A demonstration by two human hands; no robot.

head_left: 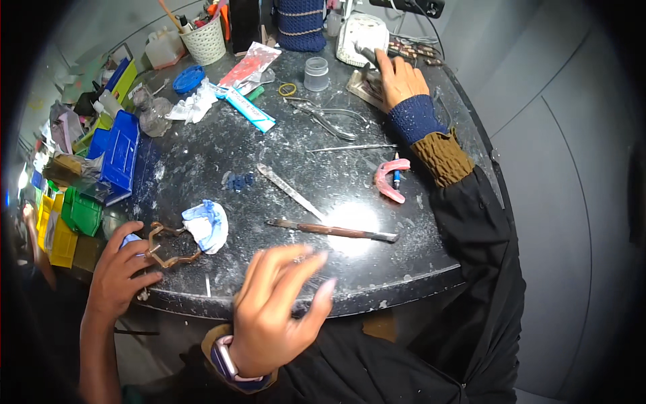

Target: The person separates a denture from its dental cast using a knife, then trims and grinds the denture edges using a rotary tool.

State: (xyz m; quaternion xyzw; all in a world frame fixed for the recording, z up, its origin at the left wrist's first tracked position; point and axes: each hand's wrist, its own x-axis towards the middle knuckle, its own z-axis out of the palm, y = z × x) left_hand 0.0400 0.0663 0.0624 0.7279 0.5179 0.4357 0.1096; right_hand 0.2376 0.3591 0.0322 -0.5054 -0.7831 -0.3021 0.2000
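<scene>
At the far right of the bench, my right hand (404,79) is closed around something dark beside a white appliance (363,39); its fingers hide most of it. My left hand (277,306) hovers at the front edge with its fingers apart and nothing in them. Just beyond it lies a brown-handled carving knife (336,231), and behind that a flat metal spatula (289,191). A pink U-shaped wax rim (389,180) rests next to a blue-handled tool (396,176). Another person's hand (121,273) touches a brass-coloured dental articulator (156,250) beside a blue-and-white plaster cast (206,227).
Blue (121,158), green (82,211) and yellow (56,232) bins line the left edge. Farther back are a white pen basket (204,44), a blue lid (188,79), a small clear jar (315,74), metal pliers (323,118) and a thin metal probe (351,147).
</scene>
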